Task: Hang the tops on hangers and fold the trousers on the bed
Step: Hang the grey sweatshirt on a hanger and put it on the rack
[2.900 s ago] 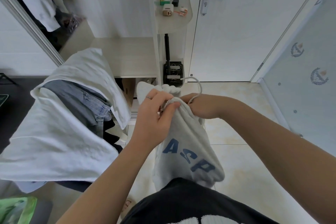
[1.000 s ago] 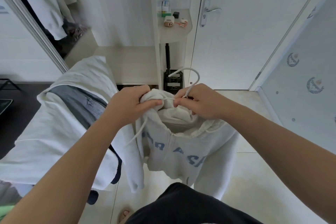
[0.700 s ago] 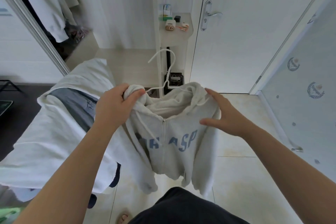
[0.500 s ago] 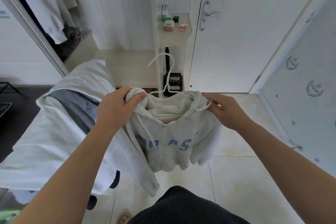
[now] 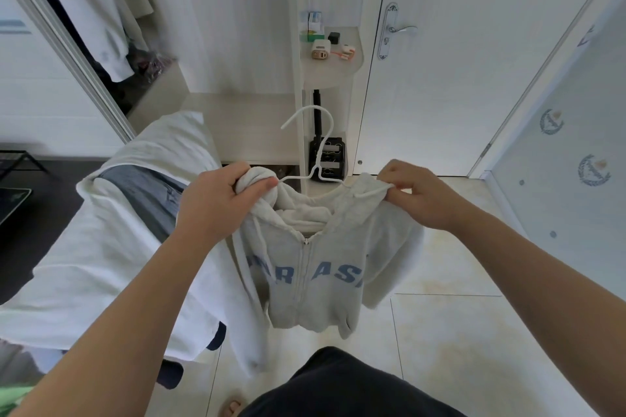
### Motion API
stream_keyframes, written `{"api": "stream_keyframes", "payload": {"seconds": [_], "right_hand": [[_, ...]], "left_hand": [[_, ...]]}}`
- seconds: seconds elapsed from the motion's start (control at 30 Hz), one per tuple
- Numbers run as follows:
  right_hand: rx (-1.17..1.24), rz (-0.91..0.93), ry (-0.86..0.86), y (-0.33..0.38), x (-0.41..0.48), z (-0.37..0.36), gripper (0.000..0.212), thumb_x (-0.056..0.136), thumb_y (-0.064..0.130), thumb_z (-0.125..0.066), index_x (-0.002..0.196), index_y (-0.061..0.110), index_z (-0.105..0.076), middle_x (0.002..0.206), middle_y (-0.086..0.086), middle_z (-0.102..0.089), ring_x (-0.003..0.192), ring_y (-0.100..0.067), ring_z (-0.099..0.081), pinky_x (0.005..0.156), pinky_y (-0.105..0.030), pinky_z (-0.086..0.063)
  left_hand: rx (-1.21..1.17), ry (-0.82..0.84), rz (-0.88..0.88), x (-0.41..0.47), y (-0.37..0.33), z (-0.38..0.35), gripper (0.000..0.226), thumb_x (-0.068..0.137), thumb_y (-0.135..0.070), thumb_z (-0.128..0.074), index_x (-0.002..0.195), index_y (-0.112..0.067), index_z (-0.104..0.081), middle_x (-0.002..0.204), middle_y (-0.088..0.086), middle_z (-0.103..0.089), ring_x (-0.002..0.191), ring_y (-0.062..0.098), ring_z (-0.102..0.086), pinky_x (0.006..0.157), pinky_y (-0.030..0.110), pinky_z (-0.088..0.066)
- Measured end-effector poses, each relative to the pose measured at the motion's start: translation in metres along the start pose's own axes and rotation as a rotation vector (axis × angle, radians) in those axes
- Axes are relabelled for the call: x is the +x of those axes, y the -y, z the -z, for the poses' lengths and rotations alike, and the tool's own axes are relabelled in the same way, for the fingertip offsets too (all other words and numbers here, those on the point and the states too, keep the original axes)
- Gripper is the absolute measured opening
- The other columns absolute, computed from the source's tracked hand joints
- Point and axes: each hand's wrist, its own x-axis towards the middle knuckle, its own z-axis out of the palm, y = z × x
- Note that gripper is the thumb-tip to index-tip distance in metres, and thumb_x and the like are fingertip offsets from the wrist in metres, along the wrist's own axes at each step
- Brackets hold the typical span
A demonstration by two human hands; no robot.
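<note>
L hand [image 5: 216, 203] grip bunched round hoodie [image 5: 315, 267] shoulder at 9; R hand [image 5: 416, 196] pinches shoulder edge at 3. Hoodie hangs in air before me, long axis vertical, hem to 6, zip facing me. Hanger [image 5: 318, 145] in neck, hook to 12.

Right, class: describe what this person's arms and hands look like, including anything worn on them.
Both forearms are bare to the frame edge: no sleeves show. The left hand and right hand are ungloved, and no watch or bracelet shows at either wrist. Dark clothing shows below.
</note>
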Motion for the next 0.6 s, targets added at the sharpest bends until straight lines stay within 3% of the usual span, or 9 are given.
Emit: {"api": "stream_keyframes", "payload": {"seconds": [0.1,0.2,0.27,0.33,0.37,0.43,0.53,0.6], "right_hand": [[0.309,0.008,-0.127,0.015,0.009,0.016,0.015,0.090,0.002,-0.054,0.088,-0.004,-0.068,0.084,-0.014,-0.061,0.080,-0.016,-0.057,0.074,-0.023,-0.045],[0.446,-0.150,-0.220,0.024,0.028,0.028,0.020,0.090,0.007,-0.054,0.071,0.004,-0.055,0.068,-0.003,-0.048,0.068,-0.016,-0.044,0.065,-0.027,-0.038],[0.258,-0.371,-0.094,0.020,0.039,0.027,0.008,0.091,0.015,-0.056,0.088,0.010,-0.061,0.086,-0.004,-0.056,0.077,-0.018,-0.048,0.071,-0.029,-0.040],[0.072,-0.508,0.039,0.014,0.040,0.022,0.029,0.093,0.014,-0.059,0.121,0.021,-0.059,0.120,0.000,-0.053,0.103,-0.018,-0.054,0.087,-0.032,-0.043],[0.071,-0.502,0.031,0.011,0.037,0.020,0.039,0.095,0.014,-0.057,0.132,0.027,-0.053,0.131,0.004,-0.047,0.116,-0.019,-0.052,0.095,-0.034,-0.043],[0.169,-0.420,-0.038,0.017,0.023,0.017,0.036,0.099,0.016,-0.050,0.133,0.030,-0.053,0.136,0.008,-0.050,0.121,-0.020,-0.053,0.099,-0.036,-0.044],[0.089,-0.249,0.090,0.025,-0.001,0.011,0.016,0.104,0.029,-0.050,0.110,0.030,-0.065,0.105,0.023,-0.065,0.098,0.001,-0.060,0.085,-0.022,-0.046],[-0.003,-0.176,0.145,0.030,-0.009,0.007,0.016,0.103,0.025,-0.053,0.094,0.031,-0.064,0.087,0.025,-0.064,0.080,0.006,-0.056,0.072,-0.020,-0.040]], "left_hand": [[0.043,0.007,-0.035,0.004,-0.004,0.007,0.045,0.089,-0.053,-0.064,0.061,-0.024,-0.044,0.054,-0.006,-0.047,0.055,0.014,-0.048,0.053,0.030,-0.035],[0.038,-0.006,-0.068,0.007,-0.008,0.009,0.048,0.087,-0.054,-0.067,0.060,-0.020,-0.046,0.052,-0.001,-0.048,0.053,0.017,-0.048,0.051,0.031,-0.035],[-0.059,-0.004,-0.050,0.011,-0.010,0.006,0.050,0.084,-0.059,-0.068,0.062,-0.017,-0.051,0.054,0.003,-0.051,0.055,0.019,-0.049,0.054,0.034,-0.039],[-0.119,0.006,-0.006,0.013,-0.010,0.004,0.055,0.079,-0.068,-0.060,0.067,-0.015,-0.058,0.059,0.005,-0.056,0.060,0.020,-0.054,0.059,0.039,-0.045],[-0.129,0.004,0.013,0.014,-0.008,0.003,0.059,0.077,-0.071,-0.058,0.070,-0.013,-0.060,0.061,0.006,-0.057,0.061,0.021,-0.055,0.060,0.041,-0.047],[-0.148,-0.023,0.043,0.016,-0.004,0.002,0.062,0.076,-0.073,-0.058,0.070,-0.011,-0.061,0.061,0.007,-0.056,0.059,0.020,-0.052,0.059,0.043,-0.047],[-0.168,-0.060,0.067,0.022,0.001,0.006,0.055,0.081,-0.065,-0.066,0.067,-0.012,-0.058,0.059,0.006,-0.054,0.056,0.018,-0.047,0.057,0.040,-0.044],[-0.181,-0.035,0.062,0.031,-0.001,0.008,0.046,0.083,-0.061,-0.068,0.069,-0.018,-0.061,0.061,0.000,-0.057,0.058,0.013,-0.051,0.060,0.038,-0.045]]}}
